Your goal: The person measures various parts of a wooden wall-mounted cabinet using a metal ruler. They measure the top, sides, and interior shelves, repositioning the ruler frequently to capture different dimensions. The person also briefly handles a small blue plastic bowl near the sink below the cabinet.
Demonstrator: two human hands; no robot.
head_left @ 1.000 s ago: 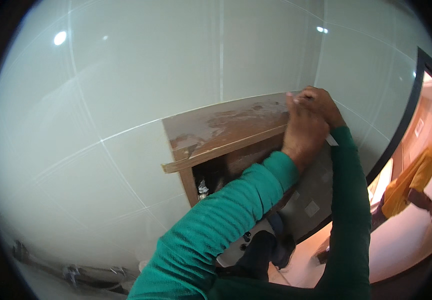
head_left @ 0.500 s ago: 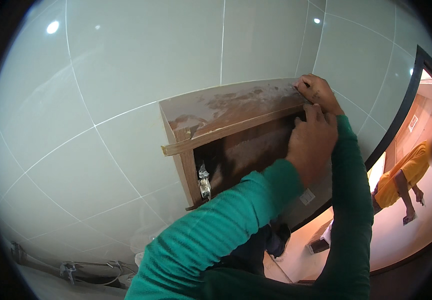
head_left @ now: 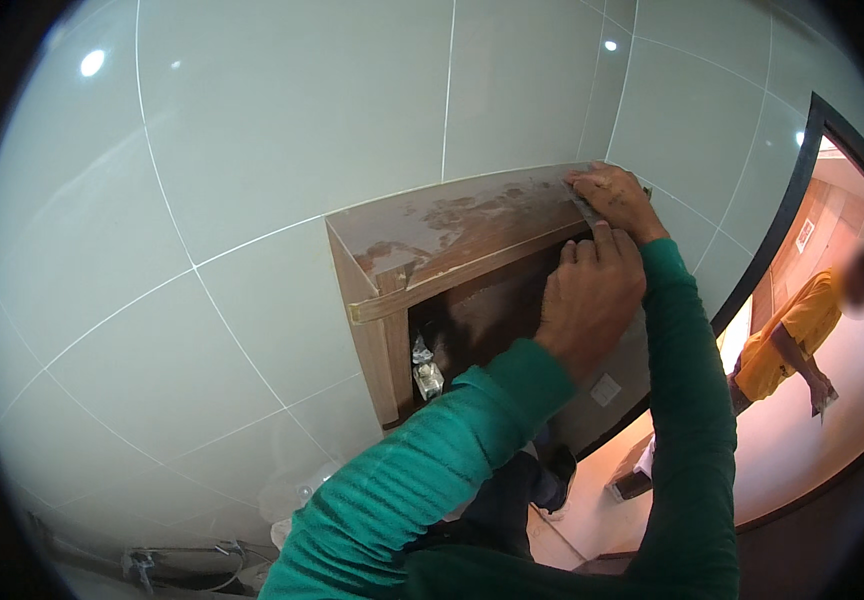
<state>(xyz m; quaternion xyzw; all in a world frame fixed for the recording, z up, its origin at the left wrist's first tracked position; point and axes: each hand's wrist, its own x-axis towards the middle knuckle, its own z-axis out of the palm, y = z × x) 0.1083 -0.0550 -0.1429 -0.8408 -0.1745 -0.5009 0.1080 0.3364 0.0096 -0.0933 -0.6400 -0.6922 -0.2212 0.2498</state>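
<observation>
A wood-patterned cabinet [head_left: 472,270] with an open front stands against the tiled wall, its top smeared with pale, patchy residue. At the top's right end, my right hand [head_left: 620,200] is closed on a thin grey flat piece [head_left: 582,207], which lies tilted over the top toward the front edge. Just below and in front, my left hand [head_left: 592,295] has its fingers curled at the front trim strip [head_left: 482,268], close to the lower end of that piece. Whatever sits under its fingertips is hidden. The trim's left end sticks out past the cabinet's side.
A crumpled silvery object [head_left: 428,378] sits inside the cabinet's left side. To the right is a dark-framed doorway [head_left: 802,190], and beyond it a person in a yellow shirt [head_left: 797,335] holds a flat tool. Pipes or hoses [head_left: 187,560] run low at left.
Both hands have shifted slightly left along the top's right end. More of the grey flat piece shows now. The person beyond the doorway has brought both hands together.
</observation>
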